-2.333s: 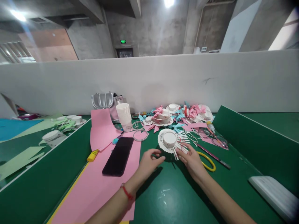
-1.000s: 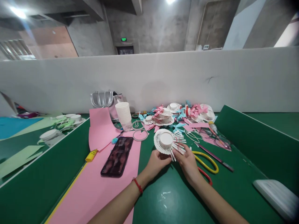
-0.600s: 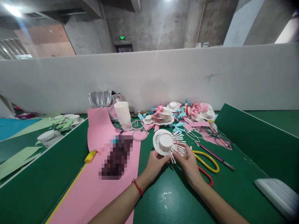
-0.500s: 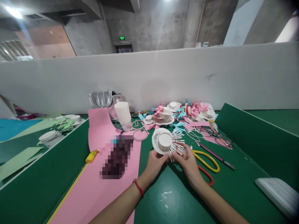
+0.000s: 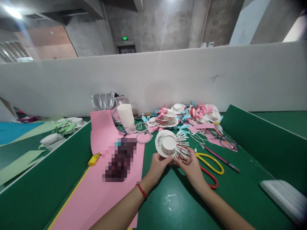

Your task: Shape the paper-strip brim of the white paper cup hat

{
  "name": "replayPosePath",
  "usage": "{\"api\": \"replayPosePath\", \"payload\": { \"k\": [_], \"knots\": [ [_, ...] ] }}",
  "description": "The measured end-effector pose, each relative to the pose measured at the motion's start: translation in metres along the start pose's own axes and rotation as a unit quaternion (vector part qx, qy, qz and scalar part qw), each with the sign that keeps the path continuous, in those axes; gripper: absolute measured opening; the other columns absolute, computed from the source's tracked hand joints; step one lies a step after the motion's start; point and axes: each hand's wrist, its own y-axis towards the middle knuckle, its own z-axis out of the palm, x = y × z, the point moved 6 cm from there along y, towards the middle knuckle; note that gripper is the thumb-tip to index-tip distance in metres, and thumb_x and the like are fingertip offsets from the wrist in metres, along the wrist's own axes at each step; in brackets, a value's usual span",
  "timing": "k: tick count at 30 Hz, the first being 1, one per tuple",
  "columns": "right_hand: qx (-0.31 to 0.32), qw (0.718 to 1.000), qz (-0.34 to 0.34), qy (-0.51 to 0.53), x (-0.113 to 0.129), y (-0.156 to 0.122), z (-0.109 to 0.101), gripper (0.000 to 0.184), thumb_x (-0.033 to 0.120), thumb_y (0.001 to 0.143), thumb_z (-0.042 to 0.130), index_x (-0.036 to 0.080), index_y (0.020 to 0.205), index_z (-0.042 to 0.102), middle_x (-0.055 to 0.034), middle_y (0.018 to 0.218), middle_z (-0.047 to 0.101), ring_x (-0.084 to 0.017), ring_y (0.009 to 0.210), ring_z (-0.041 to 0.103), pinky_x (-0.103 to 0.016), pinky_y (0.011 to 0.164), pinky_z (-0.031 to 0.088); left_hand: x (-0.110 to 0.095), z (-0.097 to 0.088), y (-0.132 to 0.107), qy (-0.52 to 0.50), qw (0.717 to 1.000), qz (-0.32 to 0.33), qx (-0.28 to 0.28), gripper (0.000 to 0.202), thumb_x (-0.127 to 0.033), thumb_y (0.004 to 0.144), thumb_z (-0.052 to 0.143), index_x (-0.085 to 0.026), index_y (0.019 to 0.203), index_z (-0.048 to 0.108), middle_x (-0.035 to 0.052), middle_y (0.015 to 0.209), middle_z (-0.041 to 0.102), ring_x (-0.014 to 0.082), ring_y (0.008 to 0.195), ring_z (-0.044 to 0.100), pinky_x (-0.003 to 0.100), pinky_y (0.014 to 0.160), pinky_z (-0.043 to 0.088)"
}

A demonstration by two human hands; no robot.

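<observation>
A white paper cup cut into a fan of strips point(image 5: 168, 143) is held just above the green table point(image 5: 182, 204). My left hand point(image 5: 158, 163) pinches its near rim, a red cord round the wrist. My right hand point(image 5: 189, 164) grips the loose strips on its right side. Both hands have their fingers closed on the cup. Scissors with yellow and red handles point(image 5: 210, 163) lie just right of my right hand.
A pink paper sheet point(image 5: 96, 188) with a blurred dark object point(image 5: 120, 159) lies to the left. A stack of white cups point(image 5: 126, 117), rings point(image 5: 144, 137), a yellow glue tube point(image 5: 94, 158), finished cup pieces with pink and blue paper point(image 5: 187, 116), and a silver bag point(image 5: 105, 100) sit behind. A green divider point(image 5: 261, 140) stands right.
My left hand has come from the table to grip the cup's rim. Both hands have lifted the cut cup slightly and turned it; the scissors' red handle now shows.
</observation>
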Motion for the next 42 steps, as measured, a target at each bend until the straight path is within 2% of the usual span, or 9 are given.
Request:
{"api": "replayPosePath", "payload": {
  "k": [4,7,11,18,21,28,32,34,42],
  "knots": [
    [0.000,1.000,0.005,0.002,0.000,-0.001,0.001,0.054,0.023,0.051,0.074,0.023,0.095,0.043,0.0013,0.073,0.061,-0.015,0.069,0.060,-0.029,0.064,0.050,0.007,0.000,0.004,-0.021,1.000,-0.008,0.022,0.019,-0.028,0.060,0.065,-0.011,0.060,0.058,-0.0003,0.051,0.055,0.0098,0.047,0.046,0.022,0.049,0.037],
    [0.007,1.000,0.005,-0.005,0.000,-0.002,0.001,0.054,0.022,0.052,0.074,0.024,0.096,0.043,0.0024,0.069,0.061,-0.015,0.067,0.060,-0.028,0.063,0.050,0.010,-0.002,0.005,-0.022,1.000,-0.010,0.015,0.017,-0.026,0.060,0.065,-0.011,0.063,0.058,-0.0007,0.052,0.055,0.0093,0.047,0.045,0.022,0.049,0.037],
    [0.014,1.000,-0.001,-0.009,0.001,-0.002,0.002,0.051,0.021,0.055,0.072,0.024,0.096,0.042,0.0020,0.073,0.062,-0.013,0.068,0.059,-0.025,0.063,0.049,0.008,-0.001,0.004,-0.019,1.000,-0.011,0.009,0.015,-0.024,0.059,0.065,-0.011,0.061,0.057,-0.0012,0.052,0.055,0.0090,0.047,0.045,0.022,0.049,0.037],
    [0.007,1.000,0.003,-0.003,0.000,-0.003,0.001,0.056,0.021,0.053,0.074,0.025,0.097,0.039,0.0027,0.073,0.060,-0.013,0.065,0.059,-0.026,0.059,0.050,0.003,-0.004,0.001,0.031,0.999,-0.004,-0.037,0.014,-0.020,0.057,0.063,-0.012,0.051,0.052,-0.0025,0.047,0.052,0.0087,0.046,0.045,0.021,0.047,0.035],
    [-0.001,1.000,0.016,0.010,-0.003,-0.002,-0.001,0.059,0.022,0.053,0.073,0.025,0.099,0.037,0.0017,0.075,0.059,-0.015,0.068,0.060,-0.028,0.060,0.051,0.003,-0.003,0.001,0.023,0.999,-0.002,-0.026,0.017,-0.023,0.058,0.064,-0.012,0.051,0.053,-0.0017,0.047,0.053,0.0093,0.046,0.046,0.021,0.048,0.036],
    [-0.013,1.000,-0.016,-0.013,-0.001,0.000,-0.004,0.054,0.021,0.054,0.073,0.023,0.096,0.040,0.0018,0.075,0.057,-0.013,0.067,0.057,-0.026,0.062,0.050,0.004,0.001,0.001,-0.009,1.000,-0.012,0.010,0.016,-0.023,0.058,0.066,-0.010,0.057,0.058,-0.0007,0.049,0.055,0.0097,0.047,0.047,0.022,0.050,0.038],
    [-0.015,1.000,-0.017,-0.008,-0.002,0.000,-0.006,0.054,0.021,0.054,0.073,0.024,0.097,0.041,0.0017,0.076,0.057,-0.014,0.070,0.058,-0.028,0.063,0.050,0.009,0.001,0.004,-0.036,0.999,-0.005,0.037,0.017,-0.025,0.062,0.064,-0.009,0.066,0.061,0.0018,0.057,0.059,0.0110,0.050,0.048,0.024,0.052,0.039],
    [-0.013,1.000,-0.016,-0.012,-0.004,0.000,-0.006,0.054,0.021,0.053,0.073,0.024,0.097,0.041,0.0021,0.074,0.057,-0.014,0.069,0.058,-0.028,0.063,0.050,0.010,0.001,0.004,-0.036,0.998,-0.003,0.044,0.016,-0.025,0.061,0.063,-0.009,0.066,0.061,0.0016,0.057,0.059,0.0113,0.051,0.049,0.024,0.052,0.039],
    [0.011,1.000,-0.016,-0.015,-0.002,-0.003,-0.001,0.052,0.022,0.057,0.071,0.025,0.097,0.038,0.0045,0.070,0.056,-0.012,0.065,0.058,-0.025,0.059,0.050,-0.001,0.000,-0.001,0.025,1.000,0.005,-0.006,0.011,-0.017,0.055,0.065,-0.010,0.060,0.057,-0.0012,0.054,0.055,0.0092,0.050,0.045,0.021,0.049,0.036]
  ]
}}
